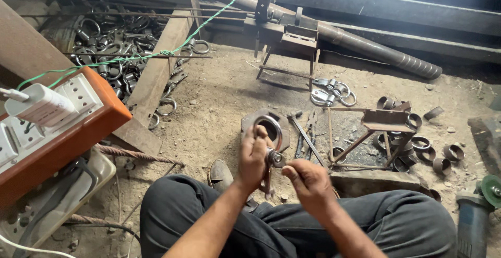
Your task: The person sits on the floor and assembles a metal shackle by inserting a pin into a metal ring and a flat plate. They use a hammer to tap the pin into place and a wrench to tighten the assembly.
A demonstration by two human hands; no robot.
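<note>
Your left hand [254, 156] is closed around a metal ring clamp [271, 132], fingers wrapped on its left side, ring part up above the knuckles. Your right hand [309, 180] pinches shut on the small fitting [276, 159] at the clamp's base, thumb and forefinger tight on it. Both hands meet there, held up over your lap, above your dark trousers [407, 221].

Just behind the clamp, on the dirt floor [219, 96]: a flat metal plate with a round hole [250, 119], partly hidden by your hands. Right of it lie a few thin rods and tools [305, 135], then a small welded angle-iron frame [373, 132]. Around the frame's far side: loose short pipe rings [436, 156].

Further back, a few finished clamps [331, 92] lie below a metal jig stand [289, 41], with a long ribbed pipe [376, 49] behind it.

Left: an orange power strip box [78, 127] with a white charger [39, 104] plugged in, a green wire [156, 53] running off it. Beyond it, a heap of the same ring clamps [112, 44] behind a timber beam [156, 75].

Bottom right: an angle grinder [477, 206] with a green disc.
</note>
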